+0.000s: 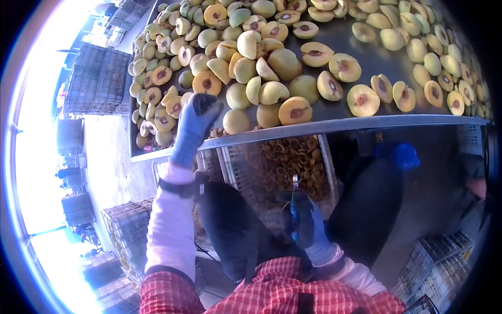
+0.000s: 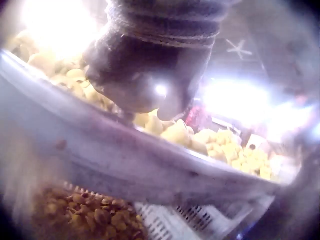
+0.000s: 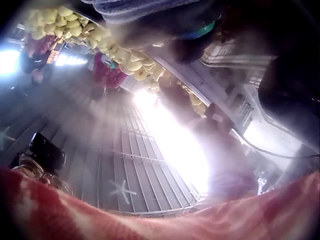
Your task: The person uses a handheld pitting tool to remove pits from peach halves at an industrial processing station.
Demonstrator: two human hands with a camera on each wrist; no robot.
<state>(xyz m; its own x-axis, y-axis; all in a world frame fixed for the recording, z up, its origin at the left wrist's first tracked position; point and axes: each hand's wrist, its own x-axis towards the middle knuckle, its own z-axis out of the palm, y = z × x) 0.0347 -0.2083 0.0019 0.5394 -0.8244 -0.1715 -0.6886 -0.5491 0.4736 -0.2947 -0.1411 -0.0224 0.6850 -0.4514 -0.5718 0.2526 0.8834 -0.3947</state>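
Note:
The left hand (image 1: 195,125), in a glove with dark fingertips, is over the near edge of a metal table (image 1: 366,124), beside halved fruit (image 1: 206,82). Its fingers look bent in the head view; in the left wrist view the hand (image 2: 150,75) hangs above the rim, and whether anything lies within its fingers cannot be made out. Lower down, in front of the lap, the gloved right hand (image 1: 312,230) grips a small tool (image 1: 294,212) with a blue-green handle and metal tip pointing away from the body. The right wrist view shows part of this hand (image 3: 145,25), blurred.
Fruit halves with brown centres (image 1: 363,100) cover much of the table. Below its edge, between the knees, stands a crate (image 1: 329,167) of brownish pieces (image 1: 293,157). Stacked crates (image 1: 128,225) are at left, others (image 1: 434,261) at lower right.

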